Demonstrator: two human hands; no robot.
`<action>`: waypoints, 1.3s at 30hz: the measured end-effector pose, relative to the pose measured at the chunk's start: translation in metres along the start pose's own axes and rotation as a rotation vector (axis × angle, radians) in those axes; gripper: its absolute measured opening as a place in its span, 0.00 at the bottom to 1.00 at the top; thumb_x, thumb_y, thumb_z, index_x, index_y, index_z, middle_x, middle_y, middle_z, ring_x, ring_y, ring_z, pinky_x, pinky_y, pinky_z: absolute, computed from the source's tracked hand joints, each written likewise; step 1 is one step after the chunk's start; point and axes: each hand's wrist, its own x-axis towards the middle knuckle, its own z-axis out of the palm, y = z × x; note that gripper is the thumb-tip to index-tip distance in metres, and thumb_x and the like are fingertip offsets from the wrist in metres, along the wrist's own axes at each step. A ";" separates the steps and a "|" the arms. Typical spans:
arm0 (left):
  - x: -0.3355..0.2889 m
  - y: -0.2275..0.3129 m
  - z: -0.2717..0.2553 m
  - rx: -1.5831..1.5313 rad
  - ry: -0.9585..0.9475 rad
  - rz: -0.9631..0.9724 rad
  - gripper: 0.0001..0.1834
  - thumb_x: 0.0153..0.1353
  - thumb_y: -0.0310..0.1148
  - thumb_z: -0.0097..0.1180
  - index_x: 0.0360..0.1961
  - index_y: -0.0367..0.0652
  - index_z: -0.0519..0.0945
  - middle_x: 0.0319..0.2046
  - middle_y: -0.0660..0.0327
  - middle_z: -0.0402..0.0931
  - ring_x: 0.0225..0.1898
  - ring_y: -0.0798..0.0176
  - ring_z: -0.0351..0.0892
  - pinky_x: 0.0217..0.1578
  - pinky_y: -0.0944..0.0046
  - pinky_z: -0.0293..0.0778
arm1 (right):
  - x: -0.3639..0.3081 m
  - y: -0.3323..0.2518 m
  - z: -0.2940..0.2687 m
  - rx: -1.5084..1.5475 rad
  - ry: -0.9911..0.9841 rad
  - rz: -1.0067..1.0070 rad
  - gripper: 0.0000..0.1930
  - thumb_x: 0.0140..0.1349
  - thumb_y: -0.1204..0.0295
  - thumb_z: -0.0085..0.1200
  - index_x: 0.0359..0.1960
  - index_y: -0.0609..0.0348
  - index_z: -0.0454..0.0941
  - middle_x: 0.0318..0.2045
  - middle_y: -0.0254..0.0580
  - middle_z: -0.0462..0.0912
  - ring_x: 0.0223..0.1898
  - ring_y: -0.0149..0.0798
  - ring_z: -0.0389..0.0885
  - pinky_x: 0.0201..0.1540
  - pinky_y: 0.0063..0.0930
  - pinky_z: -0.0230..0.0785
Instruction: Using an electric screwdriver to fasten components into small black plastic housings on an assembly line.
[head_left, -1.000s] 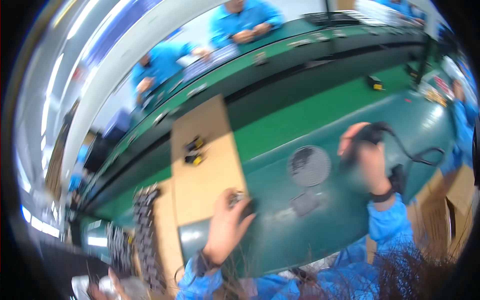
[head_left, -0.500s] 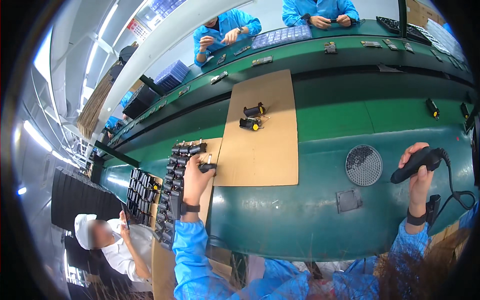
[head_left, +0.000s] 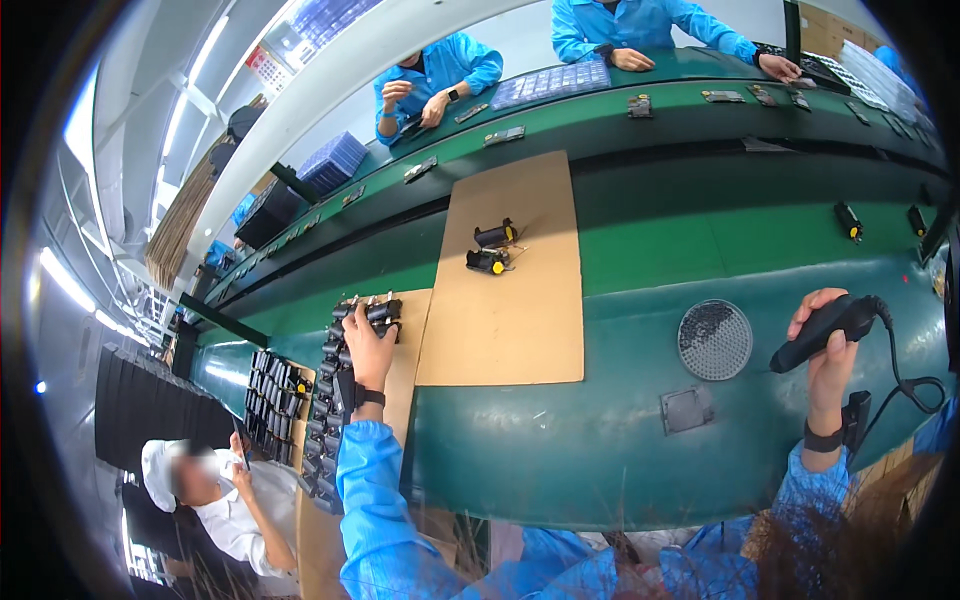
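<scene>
Since half a second ago, our left hand (head_left: 368,345) has closed its grip on a black part (head_left: 383,312) at nine o'clock; our right hand (head_left: 826,352) stays clenched around the black corded tool (head_left: 822,332).

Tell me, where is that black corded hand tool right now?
The black corded tool is in the person's right hand, raised at the right of the head view, just right of the round mesh disc on the green bench.

A factory assembly line: a long green conveyor belt (head_left: 700,250) runs between green workbenches (head_left: 600,440). Workers in matching blue smocks (head_left: 440,65) sit along the far side. Rows of small black parts (head_left: 325,400), brown cardboard sheets (head_left: 520,270) and strip ceiling lights (head_left: 65,280) fill the hall.
</scene>
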 end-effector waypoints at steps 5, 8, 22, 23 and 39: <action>0.013 0.054 0.000 0.024 0.065 0.306 0.37 0.50 0.29 0.67 0.62 0.39 0.69 0.57 0.47 0.67 0.58 0.40 0.66 0.56 0.46 0.67 | 0.001 0.001 0.004 0.006 -0.008 -0.022 0.32 0.57 0.42 0.63 0.45 0.60 0.70 0.36 0.41 0.76 0.33 0.34 0.79 0.37 0.27 0.74; 0.031 0.114 0.013 -0.150 -0.097 0.515 0.32 0.52 0.28 0.63 0.61 0.39 0.70 0.60 0.51 0.68 0.63 0.41 0.65 0.58 0.47 0.67 | 0.000 0.000 0.003 0.013 -0.002 -0.028 0.32 0.57 0.43 0.63 0.45 0.60 0.70 0.35 0.41 0.76 0.33 0.33 0.78 0.36 0.27 0.74; -0.017 0.198 -0.005 -0.397 -0.496 0.595 0.17 0.50 0.30 0.72 0.38 0.38 0.78 0.50 0.48 0.77 0.48 0.41 0.79 0.47 0.51 0.76 | 0.002 0.000 0.004 0.074 -0.070 0.011 0.32 0.56 0.46 0.67 0.46 0.63 0.73 0.34 0.42 0.80 0.34 0.34 0.80 0.38 0.28 0.74; -0.031 0.218 -0.014 -0.451 -0.510 0.617 0.21 0.49 0.30 0.72 0.42 0.38 0.77 0.50 0.48 0.76 0.48 0.41 0.78 0.49 0.51 0.75 | 0.001 -0.004 0.003 0.078 -0.071 0.003 0.31 0.56 0.47 0.67 0.46 0.63 0.73 0.34 0.42 0.80 0.34 0.34 0.80 0.38 0.28 0.74; -0.152 0.385 -0.041 -0.527 -0.540 0.989 0.34 0.51 0.39 0.71 0.58 0.36 0.76 0.49 0.57 0.75 0.44 0.54 0.72 0.45 0.56 0.66 | -0.002 -0.001 0.003 0.156 -0.139 0.004 0.28 0.57 0.53 0.67 0.46 0.63 0.72 0.31 0.39 0.77 0.34 0.32 0.79 0.39 0.29 0.74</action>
